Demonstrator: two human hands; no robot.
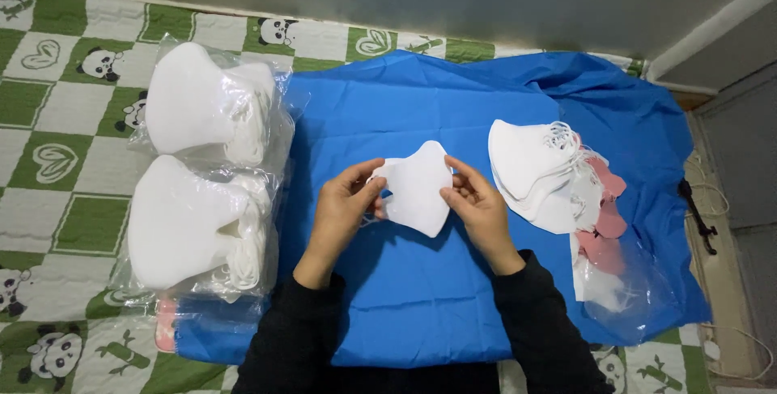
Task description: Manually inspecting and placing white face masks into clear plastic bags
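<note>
Bed, green-and-white panda quilt | blue sheet spread across its middle | two clear bags of white masks at sheet's left edge | loose white and pink masks toward its right edge

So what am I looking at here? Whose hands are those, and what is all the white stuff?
This is one picture, taken by a camera worn on a person's head, so you look down at their own two hands. The left hand and right hand hold one white face mask between them, each pinching a side. Under them is a blue cloth spread over a green and white blanket with pandas. On the left lie two clear bags of white masks, one above the other. On the right is a loose pile of white masks, with some pink masks tucked behind it, partly on clear plastic wrap. Far right, on the floor, lies a small black thing; I cannot tell what it is.
</note>
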